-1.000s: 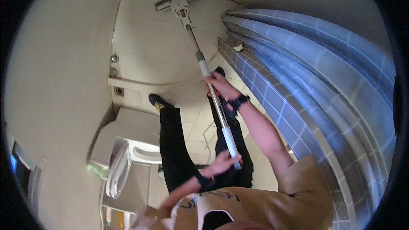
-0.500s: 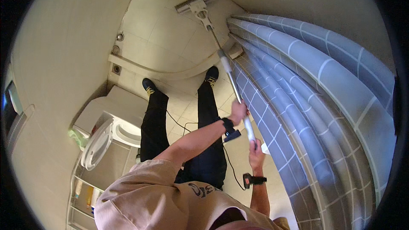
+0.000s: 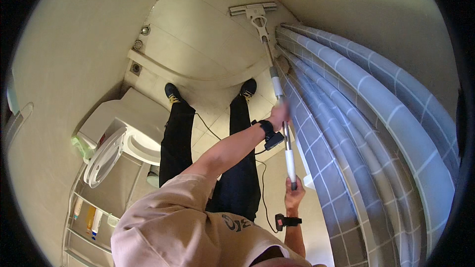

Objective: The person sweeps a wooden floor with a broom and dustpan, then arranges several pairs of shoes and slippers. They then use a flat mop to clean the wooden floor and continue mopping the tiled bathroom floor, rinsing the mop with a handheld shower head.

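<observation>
A sponge mop (image 3: 290,165) with a white and silver pole slants from near my body to the far floor. Its flat, wide head (image 3: 253,8) rests on the pale tiles close to the far right wall. My left hand (image 3: 280,112) is closed around the middle of the pole; its fingertips are blurred. Lower down, my right hand (image 3: 294,196) grips the dark end of the handle, fingers curled. Both wrists wear black straps with small devices.
A low curved curb (image 3: 198,83) crosses the floor before my shoes. On the right hangs a blue-grey checked shower curtain (image 3: 356,133), close to the pole. To the left are a white toilet (image 3: 133,118) with its lid raised and a metal rack (image 3: 74,217) of bottles. A cable trails by my legs.
The mop head has shifted right and turned more level. My left hand sits farther up the pole, while my right hand has drawn back toward me, widening their gap. The view has shifted slightly.
</observation>
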{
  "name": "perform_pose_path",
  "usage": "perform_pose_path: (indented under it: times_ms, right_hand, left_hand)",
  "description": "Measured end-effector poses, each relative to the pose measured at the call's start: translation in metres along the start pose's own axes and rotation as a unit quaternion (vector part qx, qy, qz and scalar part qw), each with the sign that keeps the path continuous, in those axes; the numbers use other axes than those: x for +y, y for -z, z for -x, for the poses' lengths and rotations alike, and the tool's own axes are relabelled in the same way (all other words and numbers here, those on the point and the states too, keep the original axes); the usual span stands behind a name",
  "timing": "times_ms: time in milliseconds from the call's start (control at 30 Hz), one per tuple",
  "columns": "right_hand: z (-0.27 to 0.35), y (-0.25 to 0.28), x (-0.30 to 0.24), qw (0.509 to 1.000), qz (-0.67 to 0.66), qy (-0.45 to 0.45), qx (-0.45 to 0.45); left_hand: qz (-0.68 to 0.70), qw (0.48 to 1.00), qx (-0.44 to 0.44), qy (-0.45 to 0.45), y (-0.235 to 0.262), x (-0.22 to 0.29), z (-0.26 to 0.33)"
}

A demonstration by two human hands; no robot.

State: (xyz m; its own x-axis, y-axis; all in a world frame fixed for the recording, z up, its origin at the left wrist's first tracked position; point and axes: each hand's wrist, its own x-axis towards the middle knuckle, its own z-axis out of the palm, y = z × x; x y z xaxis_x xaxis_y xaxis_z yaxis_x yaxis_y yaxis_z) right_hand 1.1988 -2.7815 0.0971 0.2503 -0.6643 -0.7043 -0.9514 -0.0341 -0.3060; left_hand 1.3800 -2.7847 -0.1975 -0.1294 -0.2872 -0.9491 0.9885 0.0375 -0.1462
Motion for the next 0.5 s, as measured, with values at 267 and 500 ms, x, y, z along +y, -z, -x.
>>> perform_pose_path:
  times_ms: [267,500]
  right_hand:
    - [-0.036,-0.022,0.025,0.997,-0.054,-0.046,0.007]
    - [-0.035,-0.04,-0.024,1.0,0.001,-0.003,-0.006]
  left_hand:
    - [-0.161,0.939,-0.09,-0.291,0.017,-0.003,-0.062]
    - [0.025,0.998,0.057,-0.014,0.001,0.067,0.0]
